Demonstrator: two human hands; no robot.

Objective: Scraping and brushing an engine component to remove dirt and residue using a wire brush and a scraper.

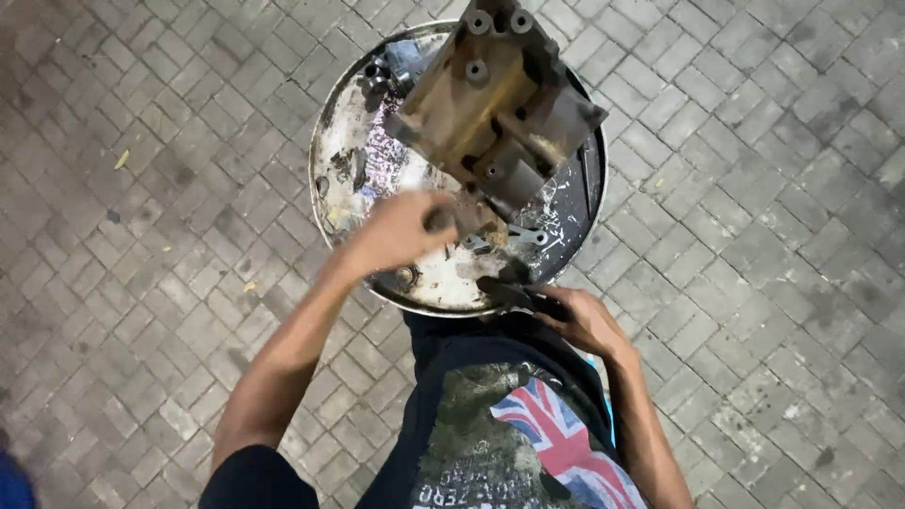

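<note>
I stand over a round drum top (pixel 341 141), its white paint scraped and stained, and a big rusty metal casting (pixel 495 99) sits on it just ahead of my hands. My left hand (pixel 401 231) is reaching forward and is closed around a small dark handle or stub (pixel 439 221) at the near, lower end of the casting; the hand is blurred, so I cannot tell exactly what that stub is, only that my fingers are curled tight on it. My right hand (pixel 580 320) is pulled back close to my body at the near rim of the drum, gripping a dark tool (pixel 509 290) whose tip points left and forward toward the casting. The casting's long axis runs from the near left, where my left hand meets it, away to the far right, with its bolt bosses and holes at the far end. So the left hand is the nearer one, touching the piece, while the right sits apart from it, below and to the right. A small bracket-like bit (pixel 528 236) lies on the drum between my two hands, and a dark blade-like strip (pixel 589 179) lies beyond my right hand. Grey paving bricks (pixel 170 236) are all around.
</note>
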